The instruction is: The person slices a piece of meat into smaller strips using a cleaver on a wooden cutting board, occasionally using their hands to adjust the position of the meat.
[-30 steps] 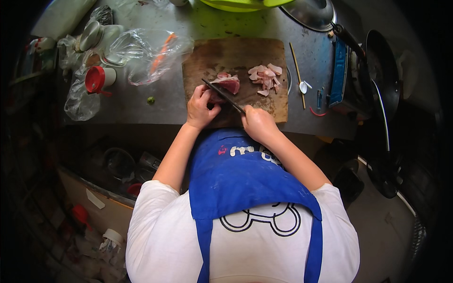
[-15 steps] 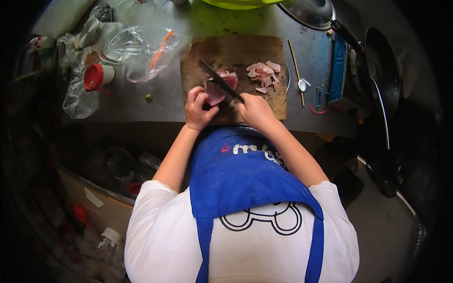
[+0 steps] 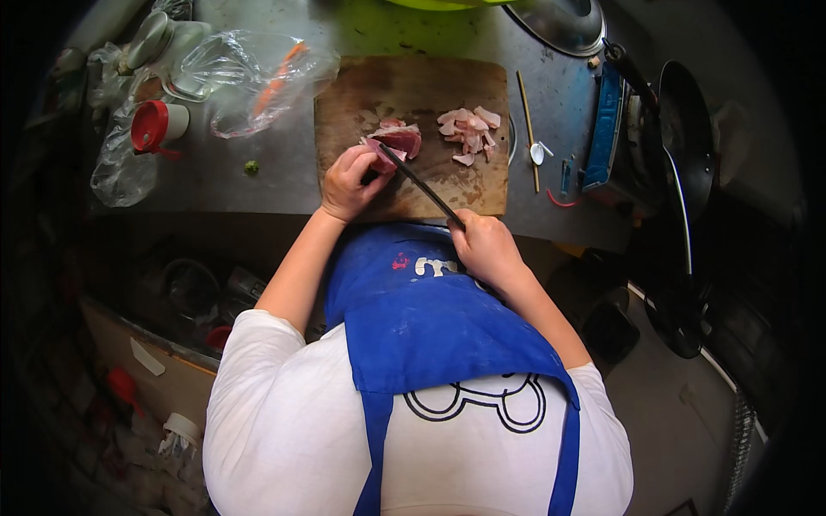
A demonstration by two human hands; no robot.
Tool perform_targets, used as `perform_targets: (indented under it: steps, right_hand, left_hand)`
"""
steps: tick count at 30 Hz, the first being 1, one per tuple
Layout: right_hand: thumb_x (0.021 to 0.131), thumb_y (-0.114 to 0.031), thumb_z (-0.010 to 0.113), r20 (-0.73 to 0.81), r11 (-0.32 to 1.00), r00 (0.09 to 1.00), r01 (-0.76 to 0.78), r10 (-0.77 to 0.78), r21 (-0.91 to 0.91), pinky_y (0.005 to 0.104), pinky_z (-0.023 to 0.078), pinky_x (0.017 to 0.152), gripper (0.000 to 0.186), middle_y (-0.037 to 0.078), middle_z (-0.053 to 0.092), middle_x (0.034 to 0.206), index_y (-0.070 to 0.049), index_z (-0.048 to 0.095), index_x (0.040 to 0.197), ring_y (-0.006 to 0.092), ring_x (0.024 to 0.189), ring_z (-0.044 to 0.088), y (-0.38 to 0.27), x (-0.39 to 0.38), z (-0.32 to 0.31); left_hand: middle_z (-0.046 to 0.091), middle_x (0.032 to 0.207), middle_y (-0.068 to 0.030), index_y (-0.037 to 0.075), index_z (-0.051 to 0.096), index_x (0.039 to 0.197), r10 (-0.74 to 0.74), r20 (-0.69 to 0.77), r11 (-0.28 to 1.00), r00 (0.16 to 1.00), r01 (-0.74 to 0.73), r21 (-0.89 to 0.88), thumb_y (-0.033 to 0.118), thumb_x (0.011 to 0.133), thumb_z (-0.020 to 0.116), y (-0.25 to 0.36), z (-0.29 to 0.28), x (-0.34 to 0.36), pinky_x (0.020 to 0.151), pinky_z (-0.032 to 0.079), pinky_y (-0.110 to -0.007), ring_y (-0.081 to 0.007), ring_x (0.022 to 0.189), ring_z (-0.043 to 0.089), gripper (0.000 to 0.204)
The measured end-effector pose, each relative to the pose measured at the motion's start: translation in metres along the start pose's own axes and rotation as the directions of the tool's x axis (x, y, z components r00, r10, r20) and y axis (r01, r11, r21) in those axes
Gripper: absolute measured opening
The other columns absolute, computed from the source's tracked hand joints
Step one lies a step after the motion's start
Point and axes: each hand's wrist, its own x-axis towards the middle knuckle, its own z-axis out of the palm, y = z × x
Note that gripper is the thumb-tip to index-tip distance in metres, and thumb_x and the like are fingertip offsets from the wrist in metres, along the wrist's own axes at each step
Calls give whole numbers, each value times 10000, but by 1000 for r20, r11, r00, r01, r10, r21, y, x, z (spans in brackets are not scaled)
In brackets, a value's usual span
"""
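Observation:
A worn wooden cutting board (image 3: 404,86) lies on the metal counter in front of me. My left hand (image 3: 347,185) grips a piece of red raw meat (image 3: 404,139) on the board, fingers curled against it. My right hand (image 3: 486,249) holds the handle of a dark knife (image 3: 426,189), whose blade crosses the meat diagonally beside my left fingers. A pile of pale pink slices (image 3: 469,129) sits on the right part of the board.
Left: plastic bags (image 3: 237,73), a red-lidded container (image 3: 157,129) and a green bit (image 3: 251,167). Back: a green basin (image 3: 443,3) and metal lid (image 3: 559,24). Right: chopsticks, white spoon (image 3: 537,153), blue-fronted stove (image 3: 604,120), black wok (image 3: 684,129).
My right hand has moved down and slightly right with the knife, whose tip now lies lower on the meat. My left hand has shifted slightly. The whole view has shifted a little.

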Motion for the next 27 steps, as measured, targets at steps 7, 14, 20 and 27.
perform_targets:
  steps: [7, 14, 20, 27]
  right_hand:
    - [964, -170, 565, 39, 999, 999, 2, 0, -51, 546, 528, 740, 212, 284, 673, 792, 19, 657, 941, 468, 793, 669, -9, 20, 3]
    - [931, -153, 570, 32, 994, 996, 86, -84, -71, 557, 530, 748, 217, 295, 672, 792, 51, 617, 871, 482, 790, 667, -21, 48, 15]
    - [902, -124, 573, -74, 981, 979, 184, -189, -62, 550, 549, 706, 194, 288, 675, 761, 55, 601, 836, 469, 755, 679, -36, 83, 45]
    - [916, -144, 569, 49, 995, 999, -1, 6, -100, 545, 551, 730, 204, 294, 684, 802, 53, 611, 881, 478, 787, 681, -12, 44, 37]
  left_hand:
    - [689, 1035, -85, 79, 674, 966, -38, 29, 999, 999, 37, 27, 143, 774, 809, 3, -6, 2, 759, 568, -369, -274, 902, 691, 244]
    - [678, 945, -66, 96, 687, 914, -142, -4, 990, 990, 142, 9, 155, 787, 800, 1, -5, -8, 675, 567, -358, -263, 770, 694, 180]
    - [669, 918, -65, 102, 686, 899, -137, -35, 989, 990, 139, 54, 157, 744, 812, -8, 3, -17, 640, 562, -375, -269, 727, 681, 207]
    - [676, 917, -70, 98, 684, 910, -169, -128, 985, 977, 173, 18, 122, 716, 799, -7, 7, -11, 645, 563, -357, -261, 724, 680, 227]
